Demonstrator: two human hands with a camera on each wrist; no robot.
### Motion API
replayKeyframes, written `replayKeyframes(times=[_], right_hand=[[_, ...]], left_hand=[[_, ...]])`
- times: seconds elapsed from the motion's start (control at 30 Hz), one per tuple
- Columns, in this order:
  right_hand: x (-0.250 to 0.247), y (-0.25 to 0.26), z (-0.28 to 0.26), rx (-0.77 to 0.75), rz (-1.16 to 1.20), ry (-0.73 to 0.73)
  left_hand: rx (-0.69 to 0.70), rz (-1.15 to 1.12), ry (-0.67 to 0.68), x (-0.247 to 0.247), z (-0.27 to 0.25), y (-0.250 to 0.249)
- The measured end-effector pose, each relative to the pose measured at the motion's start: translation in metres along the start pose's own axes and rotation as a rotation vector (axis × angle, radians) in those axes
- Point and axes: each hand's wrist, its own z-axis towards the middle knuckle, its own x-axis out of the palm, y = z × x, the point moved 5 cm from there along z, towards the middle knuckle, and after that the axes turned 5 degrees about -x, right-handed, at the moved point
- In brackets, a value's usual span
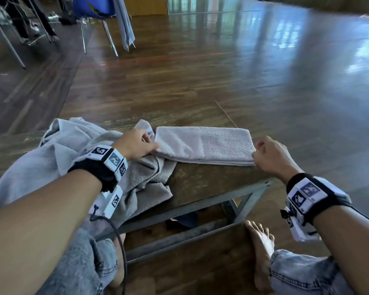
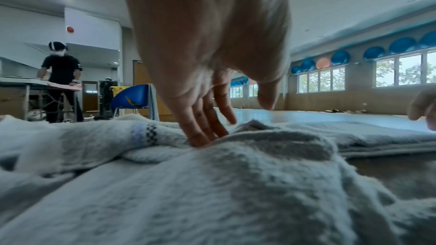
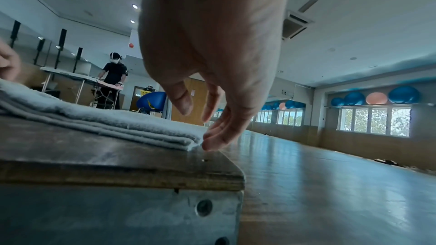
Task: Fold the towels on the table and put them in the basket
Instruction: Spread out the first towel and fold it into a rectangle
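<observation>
A grey towel [image 1: 202, 145], folded into a long flat strip, lies on the low wooden table [image 1: 200, 184]. My left hand [image 1: 146, 142] is at its left end. In the left wrist view the straight fingers [image 2: 200, 135] press down into the cloth where the folded towel [image 2: 377, 137] meets a crumpled pile [image 2: 212, 193], and the thumb stands apart. My right hand [image 1: 259, 151] is at the towel's right end. Its fingertips [image 3: 208, 143] touch the table by the near corner of the towel [image 3: 118, 126], pinching nothing. No basket is in view.
A heap of unfolded grey towels [image 1: 73, 145] covers the table's left side and my lap. The table's metal frame [image 1: 200, 207] and my bare foot [image 1: 262, 241] are below. A blue chair [image 1: 94, 7] with draped cloth stands behind. Another person [image 2: 62, 74] works at a far table.
</observation>
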Motion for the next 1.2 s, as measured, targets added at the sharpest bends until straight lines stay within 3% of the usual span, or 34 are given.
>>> replayKeyframes(times=[0.3,0.57,0.7,0.8,0.87,0.93,1.0,1.1,1.2], right_hand=[[0.011,-0.006,0.007,0.171,-0.017,0.001],[-0.014,0.010,0.007,0.200,-0.008,-0.110],[-0.012,0.014,0.001,0.210,-0.099,-0.042],[-0.004,0.018,-0.001,0.090,-0.183,-0.030],[0.004,0.031,-0.001,-0.094,-0.166,-0.023],[0.016,0.045,-0.003,-0.265,-0.137,0.048],[0.032,0.055,-0.006,-0.351,-0.157,0.162],[0.047,0.059,-0.009,-0.392,-0.260,0.181],[0.046,0.060,-0.007,-0.362,-0.246,0.113]], left_hand=[[-0.051,0.080,-0.013,0.006,0.009,-0.007],[-0.075,0.030,-0.133,-0.009,0.009,-0.003],[-0.098,0.039,-0.119,-0.006,0.007,-0.003],[-0.047,0.081,-0.168,-0.003,0.006,-0.009],[0.101,0.069,-0.208,-0.002,0.003,-0.021],[0.267,0.038,-0.172,0.004,0.000,-0.037],[0.357,0.049,-0.056,0.015,-0.004,-0.050],[0.365,0.268,0.111,0.037,-0.009,-0.061],[0.311,0.357,0.063,0.043,-0.008,-0.060]])
